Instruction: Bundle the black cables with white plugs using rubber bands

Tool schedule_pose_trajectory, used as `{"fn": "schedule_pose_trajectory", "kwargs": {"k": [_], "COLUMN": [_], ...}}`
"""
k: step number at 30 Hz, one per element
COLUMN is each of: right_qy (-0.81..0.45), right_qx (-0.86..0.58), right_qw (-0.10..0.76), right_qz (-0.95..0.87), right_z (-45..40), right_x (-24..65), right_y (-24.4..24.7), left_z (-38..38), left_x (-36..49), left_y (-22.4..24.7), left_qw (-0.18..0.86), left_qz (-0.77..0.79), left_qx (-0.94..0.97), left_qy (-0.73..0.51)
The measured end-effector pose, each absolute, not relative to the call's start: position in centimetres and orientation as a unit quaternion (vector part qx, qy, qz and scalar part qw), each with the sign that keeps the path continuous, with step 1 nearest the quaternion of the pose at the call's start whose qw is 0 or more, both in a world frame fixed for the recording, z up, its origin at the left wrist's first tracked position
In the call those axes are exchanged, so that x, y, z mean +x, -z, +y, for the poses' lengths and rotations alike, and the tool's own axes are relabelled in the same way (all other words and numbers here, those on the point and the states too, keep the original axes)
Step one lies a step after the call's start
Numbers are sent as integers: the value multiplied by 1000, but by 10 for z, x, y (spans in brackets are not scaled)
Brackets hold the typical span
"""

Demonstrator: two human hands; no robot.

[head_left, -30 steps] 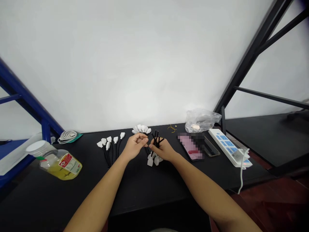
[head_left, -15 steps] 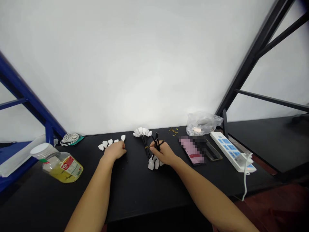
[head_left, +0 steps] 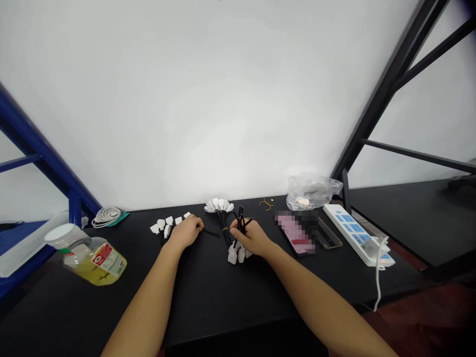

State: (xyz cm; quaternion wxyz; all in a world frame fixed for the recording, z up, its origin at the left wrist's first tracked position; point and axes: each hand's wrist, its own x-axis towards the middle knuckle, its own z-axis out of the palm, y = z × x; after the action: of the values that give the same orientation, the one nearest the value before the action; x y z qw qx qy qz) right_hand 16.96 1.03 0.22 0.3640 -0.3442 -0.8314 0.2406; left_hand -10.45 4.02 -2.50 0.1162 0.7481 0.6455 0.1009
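Note:
Pinched in my left hand [head_left: 187,231] is a thin black stick, its dark end pointing right towards the middle bundle. Several white-headed black pieces [head_left: 161,224] lie beside and behind that hand. My right hand [head_left: 253,235] is closed round a group of black sticks [head_left: 241,220], whose white heads [head_left: 232,254] hang below the fingers. Between the hands, a bundle of white-headed black sticks [head_left: 222,218] lies fanned out at the top, with a yellowish band [head_left: 225,229] round its stems.
On the left stand a jar of yellow liquid [head_left: 98,263] and a coiled white cable [head_left: 107,216]. To the right are a pink-screened phone [head_left: 295,233], a dark phone [head_left: 329,233], a power strip [head_left: 357,233], a plastic bag [head_left: 314,191] and loose yellow bands [head_left: 266,203].
My left hand has moved right, away from the loose white-headed pieces, and a black stick now shows in its fingers. My right hand stays almost still with its group of sticks.

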Motion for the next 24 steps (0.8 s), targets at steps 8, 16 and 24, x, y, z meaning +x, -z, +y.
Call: {"fn": "schedule_pose_trajectory", "kwargs": {"k": [8, 16, 24], "right_qy": [-252, -266, -227], "right_qx": [-347, -307, -337], "right_qw": [374, 401, 397], "right_qz": [-823, -821, -823], "right_z": [10, 11, 9], "right_x": [170, 170, 171], "right_y": [-4, -2, -1], "left_z": [33, 6, 19], "left_x": [-105, -34, -74], "left_y": [0, -10, -16], "left_qw": [242, 428, 201], "left_qz": [576, 411, 578], "left_qx": [707, 690, 701], "left_qy": [-332, -415, -365]}}
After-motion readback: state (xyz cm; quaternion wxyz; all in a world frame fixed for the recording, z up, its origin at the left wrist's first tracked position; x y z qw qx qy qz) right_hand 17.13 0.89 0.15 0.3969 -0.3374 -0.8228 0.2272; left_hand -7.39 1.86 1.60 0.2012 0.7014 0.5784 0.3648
